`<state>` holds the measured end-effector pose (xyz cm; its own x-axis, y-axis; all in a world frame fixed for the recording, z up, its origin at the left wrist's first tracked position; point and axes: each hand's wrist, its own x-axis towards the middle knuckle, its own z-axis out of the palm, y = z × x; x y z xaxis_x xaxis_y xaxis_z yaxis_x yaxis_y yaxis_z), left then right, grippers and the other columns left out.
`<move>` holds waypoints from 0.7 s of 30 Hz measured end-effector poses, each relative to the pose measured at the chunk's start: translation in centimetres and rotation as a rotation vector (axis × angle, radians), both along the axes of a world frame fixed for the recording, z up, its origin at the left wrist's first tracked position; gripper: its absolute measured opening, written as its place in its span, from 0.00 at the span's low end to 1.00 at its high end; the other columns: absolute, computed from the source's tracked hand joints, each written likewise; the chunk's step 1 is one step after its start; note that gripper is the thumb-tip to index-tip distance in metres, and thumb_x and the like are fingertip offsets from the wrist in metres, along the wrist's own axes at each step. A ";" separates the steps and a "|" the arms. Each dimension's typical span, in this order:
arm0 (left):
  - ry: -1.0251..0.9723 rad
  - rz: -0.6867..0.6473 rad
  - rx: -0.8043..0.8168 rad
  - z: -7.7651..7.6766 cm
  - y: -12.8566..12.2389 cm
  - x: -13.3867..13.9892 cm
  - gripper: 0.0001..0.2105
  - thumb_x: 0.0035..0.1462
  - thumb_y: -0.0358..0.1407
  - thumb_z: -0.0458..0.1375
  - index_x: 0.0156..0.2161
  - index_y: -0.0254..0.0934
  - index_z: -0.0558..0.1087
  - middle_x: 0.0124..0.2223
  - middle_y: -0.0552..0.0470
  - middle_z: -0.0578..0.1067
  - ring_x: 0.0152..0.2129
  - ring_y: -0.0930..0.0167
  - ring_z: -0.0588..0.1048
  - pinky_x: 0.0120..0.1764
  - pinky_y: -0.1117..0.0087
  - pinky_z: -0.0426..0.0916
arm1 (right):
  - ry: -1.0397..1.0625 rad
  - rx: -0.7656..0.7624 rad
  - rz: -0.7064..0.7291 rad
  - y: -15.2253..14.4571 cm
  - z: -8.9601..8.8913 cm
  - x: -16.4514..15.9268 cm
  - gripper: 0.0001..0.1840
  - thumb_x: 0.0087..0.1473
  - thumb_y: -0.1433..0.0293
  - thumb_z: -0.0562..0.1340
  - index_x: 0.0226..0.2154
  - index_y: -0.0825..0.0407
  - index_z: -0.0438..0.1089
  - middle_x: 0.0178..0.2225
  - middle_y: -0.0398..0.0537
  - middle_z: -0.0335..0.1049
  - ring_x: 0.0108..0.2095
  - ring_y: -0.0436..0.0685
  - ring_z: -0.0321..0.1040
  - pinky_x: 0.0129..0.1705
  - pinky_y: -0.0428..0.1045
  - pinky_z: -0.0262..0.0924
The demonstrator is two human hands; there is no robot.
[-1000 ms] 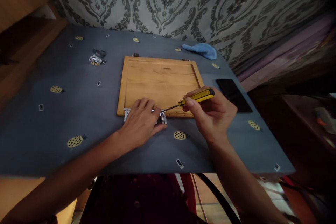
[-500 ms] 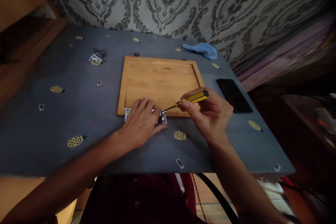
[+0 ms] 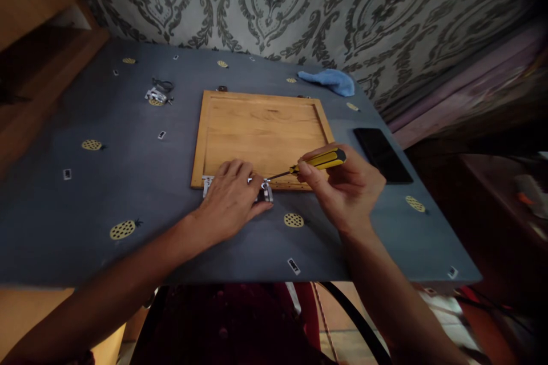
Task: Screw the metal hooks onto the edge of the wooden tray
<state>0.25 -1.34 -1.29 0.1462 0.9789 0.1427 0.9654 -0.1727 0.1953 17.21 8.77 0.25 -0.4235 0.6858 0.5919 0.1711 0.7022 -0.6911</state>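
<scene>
A framed wooden panel (image 3: 265, 131) like a cabinet door lies flat on the table. Over its near left edge, my left hand (image 3: 231, 199) grips a silver metal hinge (image 3: 268, 191), fingers on the panel and thumb low against the metal. Part of the hinge is hidden under the palm; more silver metal (image 3: 206, 183) shows left of the fingers. My right hand (image 3: 346, 188) is closed around a yellow and black screwdriver (image 3: 323, 159), held at a slant. Its thin shaft points left and down, with the tip at the hinge's right end.
Loose metal hinge parts (image 3: 158, 92) lie at the back left of the blue-grey table (image 3: 141, 177). A black phone (image 3: 382, 155) rests to the right, and a blue cloth (image 3: 329, 81) lies near the wallpapered wall. Small metal fittings (image 3: 221, 89) show along the panel's far edge.
My right hand and the screwdriver have shifted slightly to the right. My left hand and the panel stay where they were.
</scene>
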 end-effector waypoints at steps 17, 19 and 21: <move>0.030 -0.004 -0.013 0.2 0.0 0.0 0.20 0.63 0.49 0.57 0.48 0.32 0.71 0.46 0.42 0.72 0.47 0.57 0.69 0.51 0.54 0.66 | -0.014 0.002 0.061 0.2 -0.3 -0.1 0.05 0.57 0.67 0.68 0.32 0.48 0.72 0.31 0.42 0.73 0.29 0.52 0.69 0.30 0.49 0.61; 0.031 -0.008 -0.012 0.3 0.0 0.0 0.20 0.63 0.49 0.57 0.48 0.32 0.71 0.46 0.42 0.72 0.47 0.57 0.69 0.51 0.54 0.66 | -0.011 0.005 0.077 0.1 -0.2 -0.2 0.04 0.56 0.68 0.68 0.32 0.47 0.72 0.31 0.42 0.73 0.30 0.52 0.69 0.31 0.49 0.62; 0.031 -0.004 -0.026 0.3 0.0 0.0 0.20 0.63 0.49 0.57 0.48 0.32 0.71 0.47 0.42 0.71 0.47 0.57 0.69 0.51 0.54 0.66 | -0.015 -0.021 0.079 0.1 0.0 -0.3 0.04 0.56 0.67 0.68 0.32 0.47 0.72 0.31 0.42 0.73 0.30 0.52 0.69 0.32 0.49 0.63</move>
<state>0.27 -1.34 -0.95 0.1539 0.9816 0.1130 0.9704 -0.1717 0.1698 16.92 8.85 0.27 -0.4854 0.6623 0.5706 0.1267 0.6991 -0.7037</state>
